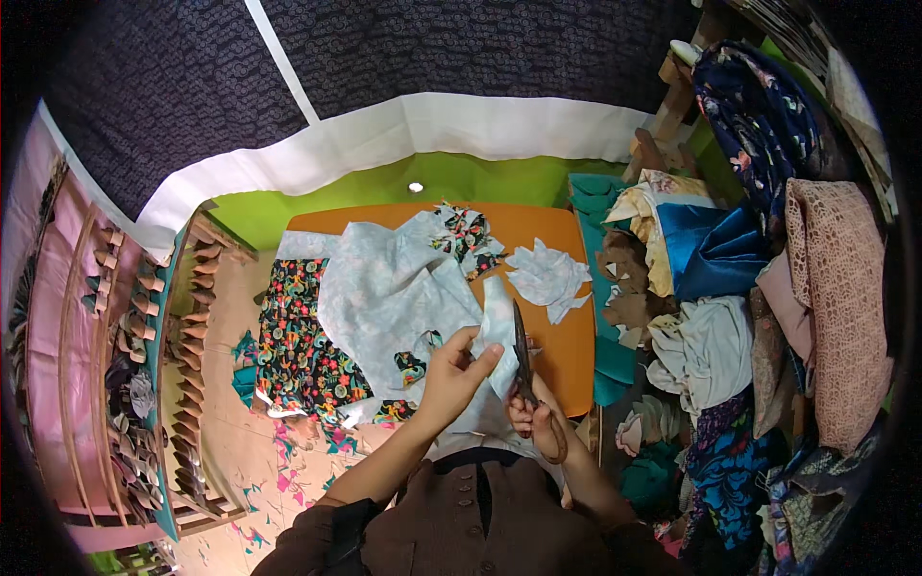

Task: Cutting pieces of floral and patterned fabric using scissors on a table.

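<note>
My left hand pinches a pale blue-white piece of fabric between thumb and fingers. In my right hand is a pair of dark scissors with brown handles, blades pointing away from me along the fabric's right edge. Whether the blades are apart or together I cannot tell. A large cloth lies crumpled on the orange table, its pale underside up. Its black floral side hangs over the left edge. Near the far edge lie floral cut pieces, and a pale stack of cut pieces is to the right.
Heaps of folded fabric crowd the right side, with a shiny blue cloth among them. A rack of shoe-shaped pieces stands at left. Scraps litter the floor. Dark patterned curtains hang beyond the table.
</note>
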The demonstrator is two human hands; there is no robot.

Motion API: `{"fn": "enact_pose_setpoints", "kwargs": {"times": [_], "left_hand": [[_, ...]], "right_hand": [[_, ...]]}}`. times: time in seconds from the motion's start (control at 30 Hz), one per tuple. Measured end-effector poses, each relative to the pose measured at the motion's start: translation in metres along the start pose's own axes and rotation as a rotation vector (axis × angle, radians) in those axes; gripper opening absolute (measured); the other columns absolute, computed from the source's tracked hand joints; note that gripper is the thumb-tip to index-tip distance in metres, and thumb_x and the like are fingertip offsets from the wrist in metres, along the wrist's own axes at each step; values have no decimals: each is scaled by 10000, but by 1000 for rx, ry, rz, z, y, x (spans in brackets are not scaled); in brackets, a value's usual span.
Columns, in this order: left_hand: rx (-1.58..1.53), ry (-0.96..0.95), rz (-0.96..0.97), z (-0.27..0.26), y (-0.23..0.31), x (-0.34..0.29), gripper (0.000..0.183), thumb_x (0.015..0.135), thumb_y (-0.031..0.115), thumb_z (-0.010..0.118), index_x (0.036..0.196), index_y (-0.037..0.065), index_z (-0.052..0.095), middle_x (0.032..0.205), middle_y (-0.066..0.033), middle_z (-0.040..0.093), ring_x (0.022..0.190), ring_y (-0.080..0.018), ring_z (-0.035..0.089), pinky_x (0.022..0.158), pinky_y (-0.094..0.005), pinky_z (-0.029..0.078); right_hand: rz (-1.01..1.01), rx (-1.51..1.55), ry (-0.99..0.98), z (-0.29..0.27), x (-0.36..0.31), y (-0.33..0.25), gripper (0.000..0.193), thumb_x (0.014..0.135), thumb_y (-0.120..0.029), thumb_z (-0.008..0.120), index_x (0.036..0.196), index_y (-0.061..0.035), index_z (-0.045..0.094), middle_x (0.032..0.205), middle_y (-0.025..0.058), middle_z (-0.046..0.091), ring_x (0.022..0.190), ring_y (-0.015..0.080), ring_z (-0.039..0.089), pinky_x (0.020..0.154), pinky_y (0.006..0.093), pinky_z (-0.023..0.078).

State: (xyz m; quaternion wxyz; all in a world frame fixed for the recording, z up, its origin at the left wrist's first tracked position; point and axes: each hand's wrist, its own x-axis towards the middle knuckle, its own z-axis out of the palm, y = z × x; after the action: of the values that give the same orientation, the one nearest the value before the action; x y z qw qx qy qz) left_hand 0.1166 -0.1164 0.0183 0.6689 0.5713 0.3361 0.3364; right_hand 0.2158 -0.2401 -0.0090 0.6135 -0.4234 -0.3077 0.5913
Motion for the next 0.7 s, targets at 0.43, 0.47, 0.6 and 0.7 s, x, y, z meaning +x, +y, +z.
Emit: {"fn": "enact_pose_setpoints", "kwargs": {"times": [0.43,0.47,0.6,0.7], "left_hand": [[100,34,-53,26,4,-11,105,783,106,587,795,9,550,620,24,510,547,-29,443,485,-178,342],[100,36,-52,28,6,-12,105,783,106,587,795,9,550,620,24,510,547,-29,443,485,-178,342],[93,84,-50,34,5,-12,135,778,138,596,781,6,571,590,26,516,525,-20,433,472,-177,336],[123,61,-18,35,-2,-14,150,773,156,600,791,7,589,576,19,524,508,-14,423,461,-181,334]], "right_hand": [[-35,-264,7,-21,-14,-8,646,796,-548,423,1102,16,344,788,2,404,702,62,380,562,180,334],[-24,-274,-6,-25,-14,-6,637,802,-544,416,1100,15,344,785,5,407,693,64,379,563,184,335],[63,-235,-11,-26,-15,-8,647,804,-559,393,1105,12,353,799,12,413,691,70,376,580,198,343],[35,-92,32,-24,-17,-6,687,787,-589,386,1114,15,361,830,24,422,701,82,379,598,208,348]]}}
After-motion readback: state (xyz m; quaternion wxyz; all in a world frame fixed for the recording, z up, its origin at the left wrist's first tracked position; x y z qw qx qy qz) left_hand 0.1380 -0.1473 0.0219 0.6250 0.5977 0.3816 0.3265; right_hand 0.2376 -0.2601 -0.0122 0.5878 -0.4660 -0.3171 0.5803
